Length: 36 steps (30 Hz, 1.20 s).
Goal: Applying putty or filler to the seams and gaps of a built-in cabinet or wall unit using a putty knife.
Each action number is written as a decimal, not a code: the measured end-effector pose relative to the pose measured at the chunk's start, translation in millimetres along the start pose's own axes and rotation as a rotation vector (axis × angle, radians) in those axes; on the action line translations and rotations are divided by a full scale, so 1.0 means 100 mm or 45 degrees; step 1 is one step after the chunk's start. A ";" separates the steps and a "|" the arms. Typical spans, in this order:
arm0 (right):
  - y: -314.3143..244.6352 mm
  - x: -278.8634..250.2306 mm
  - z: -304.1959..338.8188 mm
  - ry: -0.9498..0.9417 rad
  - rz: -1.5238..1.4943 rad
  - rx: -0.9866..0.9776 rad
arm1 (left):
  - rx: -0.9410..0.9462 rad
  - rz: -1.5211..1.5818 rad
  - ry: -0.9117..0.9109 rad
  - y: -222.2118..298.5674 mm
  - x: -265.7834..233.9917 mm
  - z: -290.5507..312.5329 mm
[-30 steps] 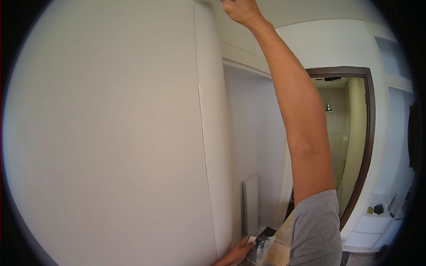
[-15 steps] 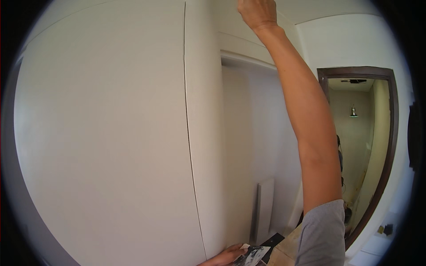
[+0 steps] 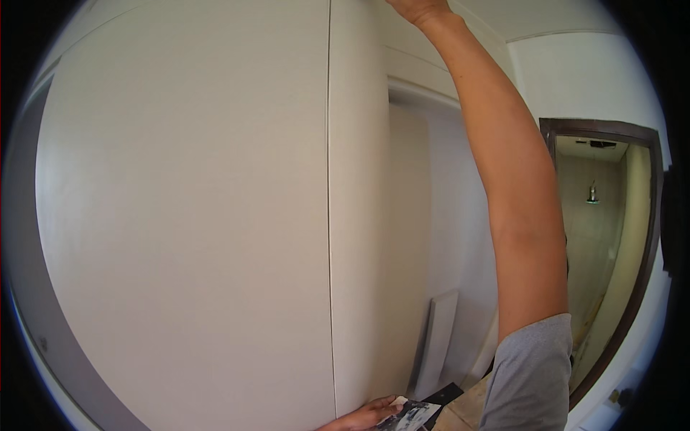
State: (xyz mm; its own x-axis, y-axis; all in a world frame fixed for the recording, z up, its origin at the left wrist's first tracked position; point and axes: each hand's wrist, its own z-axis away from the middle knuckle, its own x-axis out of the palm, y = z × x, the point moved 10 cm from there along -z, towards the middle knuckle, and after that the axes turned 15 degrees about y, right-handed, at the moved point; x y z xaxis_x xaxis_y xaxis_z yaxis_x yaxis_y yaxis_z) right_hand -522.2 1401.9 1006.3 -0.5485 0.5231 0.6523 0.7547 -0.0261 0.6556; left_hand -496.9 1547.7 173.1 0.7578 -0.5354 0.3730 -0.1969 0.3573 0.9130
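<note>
My right arm (image 3: pixel 514 187), in a grey short sleeve, stretches up beside the edge of a tall pale panel (image 3: pixel 194 215). At the top edge my right hand (image 3: pixel 418 8) is cut off, so its fingers and anything in them are hidden. It is close to the upper part of the pale trim strip (image 3: pixel 357 215) next to the panel. Low down, my left hand (image 3: pixel 368 414) is closed on a thin flat sheet with a smudged black-and-white surface (image 3: pixel 413 416). The sheet's kind cannot be made out.
Right of the strip is a pale recess (image 3: pixel 410 237) with a narrow white board (image 3: pixel 436 341) leaning inside. A dark flat piece (image 3: pixel 444 394) and a light wooden surface (image 3: pixel 463 411) lie below. Farther right, a dark-framed doorway (image 3: pixel 650 237) opens on a room with a hanging lamp (image 3: pixel 593 194).
The view has turned left, shifting the panel edge and doorway rightward. My right hand has slipped further out past the top edge. My left hand still holds the sheet.
</note>
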 end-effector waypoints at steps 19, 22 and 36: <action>0.12 0.28 0.05 -0.108 -0.249 0.026 | 0.288 -0.116 0.230 0.52 0.33 0.31; 0.13 0.30 0.08 -0.131 -0.242 0.035 | 0.317 -0.107 0.257 0.47 0.29 0.23; 0.21 0.27 0.11 -0.244 -0.182 -0.106 | 0.245 -0.165 0.532 0.49 0.15 0.17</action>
State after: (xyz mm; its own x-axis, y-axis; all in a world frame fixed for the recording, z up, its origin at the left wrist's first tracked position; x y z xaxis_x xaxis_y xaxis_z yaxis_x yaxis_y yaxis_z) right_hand -517.2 1425.4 1033.7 -0.5633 0.6785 0.4716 0.6378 -0.0059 0.7702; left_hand -505.6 1544.0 226.3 0.9612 -0.1987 0.1915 -0.1659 0.1384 0.9764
